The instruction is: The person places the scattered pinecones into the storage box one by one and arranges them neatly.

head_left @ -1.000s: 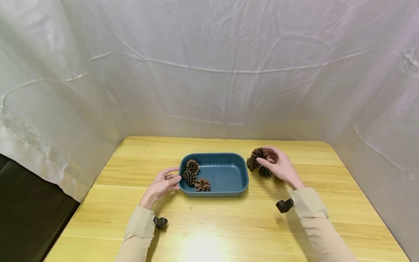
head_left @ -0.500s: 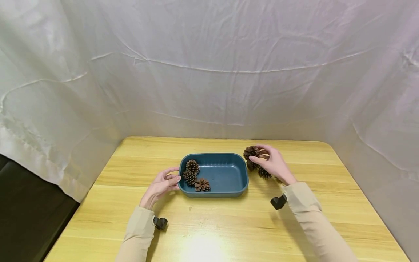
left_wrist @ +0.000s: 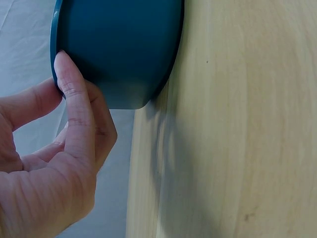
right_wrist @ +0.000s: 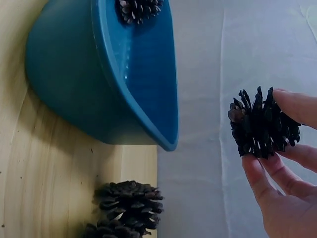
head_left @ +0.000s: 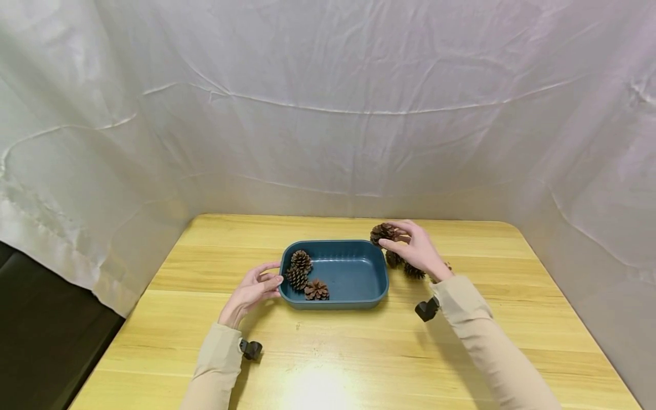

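Note:
A blue-green rectangular tub (head_left: pixel 353 279) stands on the table, with three pine cones (head_left: pixel 316 289) gathered at its left end. My left hand (head_left: pixel 256 287) grips the tub's left rim, the thumb on top of the edge, as the left wrist view shows too. Above the tub's back right corner my right hand (head_left: pixel 414 246) pinches a dark brown pine cone (right_wrist: pixel 260 124) between thumb and fingertips. In the right wrist view this cone is held up in the air, apart from the tub's rim. More pine cones (head_left: pixel 414 270) lie right of the tub, partly hidden by the right hand.
The light wooden table (head_left: pixel 328 341) carries everything, with its far edge just behind the tub. A pale curtain (head_left: pixel 353 114) hangs around the back and sides. A dark surface (head_left: pixel 41 336) lies beyond the table at the left.
My right hand has moved left and slightly away from me, carrying the pine cone from over the other cones to the tub's back right corner. The left hand and tub have stayed still.

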### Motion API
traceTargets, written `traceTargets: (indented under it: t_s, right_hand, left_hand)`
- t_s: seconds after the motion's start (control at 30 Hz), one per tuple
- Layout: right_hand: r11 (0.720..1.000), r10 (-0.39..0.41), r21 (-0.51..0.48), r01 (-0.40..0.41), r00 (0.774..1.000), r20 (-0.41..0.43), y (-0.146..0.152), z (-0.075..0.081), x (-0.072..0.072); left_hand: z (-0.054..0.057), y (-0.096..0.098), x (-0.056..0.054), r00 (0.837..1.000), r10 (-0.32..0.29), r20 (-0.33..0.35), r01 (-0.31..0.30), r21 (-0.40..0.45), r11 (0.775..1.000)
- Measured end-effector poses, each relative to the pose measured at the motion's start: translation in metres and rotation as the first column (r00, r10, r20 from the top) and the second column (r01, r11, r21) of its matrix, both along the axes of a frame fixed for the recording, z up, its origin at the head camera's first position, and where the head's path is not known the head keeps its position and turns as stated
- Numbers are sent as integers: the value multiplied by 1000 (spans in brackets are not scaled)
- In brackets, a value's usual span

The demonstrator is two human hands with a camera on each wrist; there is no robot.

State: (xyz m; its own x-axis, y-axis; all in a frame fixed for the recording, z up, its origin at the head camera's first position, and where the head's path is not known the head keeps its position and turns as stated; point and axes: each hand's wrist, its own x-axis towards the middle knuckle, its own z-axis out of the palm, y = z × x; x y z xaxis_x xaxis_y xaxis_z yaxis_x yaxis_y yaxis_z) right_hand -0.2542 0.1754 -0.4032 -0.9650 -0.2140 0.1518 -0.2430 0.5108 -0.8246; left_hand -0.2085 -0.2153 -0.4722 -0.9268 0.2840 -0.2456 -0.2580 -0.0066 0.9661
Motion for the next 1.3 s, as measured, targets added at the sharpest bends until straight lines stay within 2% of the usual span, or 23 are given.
traceTargets:
  t_s: [0.17, 0.4, 0.73, 1.1, 1.3]
  right_hand:
    - [1000, 3, 5, -3, 1000, -8, -6, 1, -3]
    - [1000, 28, -11, -27, 999, 31, -14, 5, -6]
    - [998, 54, 18, -55, 998, 36, -30, 9, -8]
    - [988, 115, 104, -117, 993, 22, -52, 9, -13]
    - [980, 150, 127, -155, 988, 46, -63, 8, -16]
  left_hand:
    - [1, 0, 0, 1000, 4, 2, -4, 6, 1000]
    - [2, -1, 1, 1000, 0, -3, 0, 9, 1000]
    - [0, -1, 0, 1000, 0, 0, 0, 19, 1000]
    - [0, -1, -1, 1000, -1, -1, 1, 13, 1000]
    - [0, -1, -1, 1000, 2, 2, -2, 11, 1000]
